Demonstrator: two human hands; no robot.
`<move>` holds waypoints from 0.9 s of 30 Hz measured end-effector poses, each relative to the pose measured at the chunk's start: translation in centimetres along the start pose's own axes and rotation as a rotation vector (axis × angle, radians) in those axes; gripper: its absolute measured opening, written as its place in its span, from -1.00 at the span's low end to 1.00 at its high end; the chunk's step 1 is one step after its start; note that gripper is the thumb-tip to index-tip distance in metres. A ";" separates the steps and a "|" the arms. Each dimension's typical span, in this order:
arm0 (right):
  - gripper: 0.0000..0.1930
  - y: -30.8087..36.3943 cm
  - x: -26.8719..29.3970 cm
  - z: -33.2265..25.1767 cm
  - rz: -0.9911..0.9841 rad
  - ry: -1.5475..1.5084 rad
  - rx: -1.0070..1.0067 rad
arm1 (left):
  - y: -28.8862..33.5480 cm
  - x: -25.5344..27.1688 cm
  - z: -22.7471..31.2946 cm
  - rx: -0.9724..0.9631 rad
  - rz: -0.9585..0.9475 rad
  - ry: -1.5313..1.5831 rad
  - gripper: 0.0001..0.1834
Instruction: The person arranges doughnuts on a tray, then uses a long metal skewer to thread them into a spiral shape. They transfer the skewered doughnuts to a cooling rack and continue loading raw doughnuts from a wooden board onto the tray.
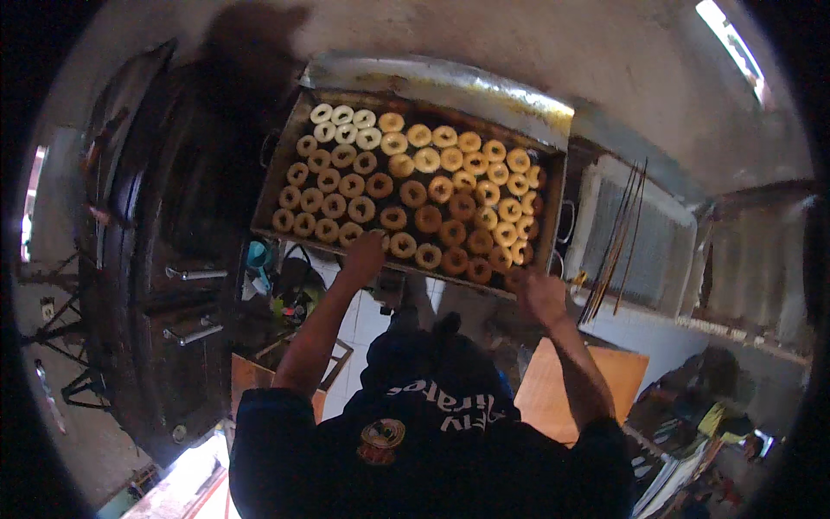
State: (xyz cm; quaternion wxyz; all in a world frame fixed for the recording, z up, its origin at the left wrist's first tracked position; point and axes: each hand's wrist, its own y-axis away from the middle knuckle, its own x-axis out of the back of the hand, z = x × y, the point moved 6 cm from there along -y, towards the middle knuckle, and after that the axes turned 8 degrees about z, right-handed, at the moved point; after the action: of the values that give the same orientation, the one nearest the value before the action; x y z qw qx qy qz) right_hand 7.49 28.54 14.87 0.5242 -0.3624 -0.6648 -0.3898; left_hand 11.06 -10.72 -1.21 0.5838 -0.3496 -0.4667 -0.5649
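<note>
Left hand: we find the left hand at the near rim of the frying tray, fingers pressed together over a ring of dough; whether it pinches that ring we cannot tell.
Right hand: the right hand sits at the tray's near right corner, fingers curled; its grip is blurred and we cannot tell what it holds.
Dough rings: the dough rings lie in rows just beyond both hands, pale ones farthest from the left hand, browner ones close to the right hand.
Skewers: we note thin sticks just right of the right hand, leaning on a rack.
Surface: an orange board lies below the right hand.
</note>
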 end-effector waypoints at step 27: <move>-0.45 1.2 -7.9 -3.1 0.426 -0.345 -0.160 | -1.0 6.2 -3.0 0.032 0.361 0.220 -0.60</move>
State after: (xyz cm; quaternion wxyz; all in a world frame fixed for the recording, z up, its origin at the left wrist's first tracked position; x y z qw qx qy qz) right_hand 11.28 25.70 7.72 0.4432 -0.5950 -0.6201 -0.2550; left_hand 10.09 -15.67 3.54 0.7285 -0.3545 -0.3389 -0.4784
